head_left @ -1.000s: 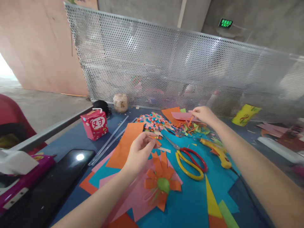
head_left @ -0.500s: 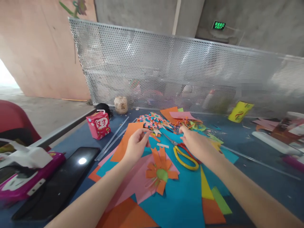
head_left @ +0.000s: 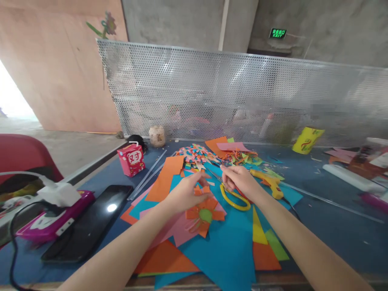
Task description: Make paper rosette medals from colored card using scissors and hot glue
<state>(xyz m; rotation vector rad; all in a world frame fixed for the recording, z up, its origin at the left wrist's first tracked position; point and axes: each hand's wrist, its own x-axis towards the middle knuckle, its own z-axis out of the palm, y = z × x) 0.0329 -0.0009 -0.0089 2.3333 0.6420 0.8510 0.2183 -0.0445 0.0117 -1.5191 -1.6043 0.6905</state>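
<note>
My left hand (head_left: 189, 190) hovers over the upper left petals of an orange paper flower (head_left: 216, 214) with a green centre. Its thumb and fingers are curved and apart, with nothing seen between them. Over the scissors (head_left: 235, 205), which have yellow and red handles, my right hand (head_left: 238, 180) is closed in a pinch. Whatever its fingertips hold, if anything, is too small to make out. The flower lies on pink paper (head_left: 182, 230) and a blue sheet (head_left: 224, 250). A small white strip (head_left: 211, 183) lies between the hands.
A yellow glue gun (head_left: 269, 182) lies right of my right hand. Small multicoloured paper pieces (head_left: 197, 153) are heaped behind. At left are a red drink carton (head_left: 131, 159), a phone (head_left: 87, 222) and a purple power strip (head_left: 57, 222). A perforated metal screen (head_left: 194, 93) borders the far edge.
My left hand has moved right and down to the flower, its fingers spreading. My right hand has moved left and lower over the scissors, uncovering the glue gun. The view has shifted slightly.
</note>
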